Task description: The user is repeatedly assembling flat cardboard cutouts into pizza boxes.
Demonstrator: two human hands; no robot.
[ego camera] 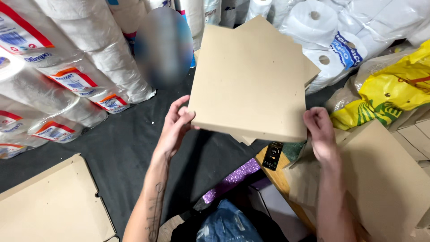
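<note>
The person holds a folded brown cardboard box (251, 76) up over a dark floor (121, 148), near the middle of the view. The left hand (175, 125) clamps its lower left corner, the thumb hidden behind the board. The right hand (320, 134) grips the lower right corner, fingertips tucked out of sight underneath. Flat cardboard sheets lie at the lower left (49, 206) and lower right (385, 179), both cut off by the frame. A small dark phone (272, 156) rests on a wooden edge, partly hidden. Wrapped paper rolls (67, 67) stack at the left.

Two bare forearms without sleeves; the left forearm (152, 210) bears a dark line tattoo; blue jeans (226, 224) below.
</note>
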